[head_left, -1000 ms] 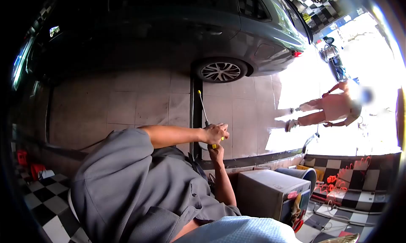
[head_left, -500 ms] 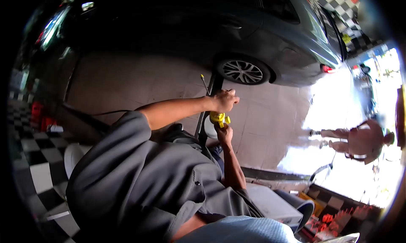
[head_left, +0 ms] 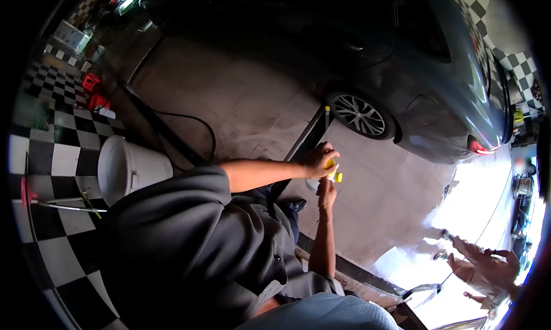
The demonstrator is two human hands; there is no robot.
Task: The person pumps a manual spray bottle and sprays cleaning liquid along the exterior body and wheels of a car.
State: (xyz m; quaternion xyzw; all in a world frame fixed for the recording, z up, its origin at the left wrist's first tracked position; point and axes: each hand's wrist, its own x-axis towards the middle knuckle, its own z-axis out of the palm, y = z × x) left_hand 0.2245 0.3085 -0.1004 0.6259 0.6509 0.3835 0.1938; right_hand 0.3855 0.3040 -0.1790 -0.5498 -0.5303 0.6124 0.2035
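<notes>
one view looks forward and down from the wearer's head, rolled sideways. the left hand (head_left: 316,162) and right hand (head_left: 327,194) are near, the car (head_left: 430,94) farther.

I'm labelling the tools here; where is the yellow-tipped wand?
In the head view, right of centre, the yellow-tipped wand is held by the left hand and right hand, its tip appearing just left of the car wheel.

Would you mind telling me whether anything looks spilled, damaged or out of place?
Nothing stands out. The left hand and right hand hold the yellow-tipped tool, and the black hose loops on the floor. No obvious spill or damage shows around the wheel, though much of the car is too dark to judge.
</notes>
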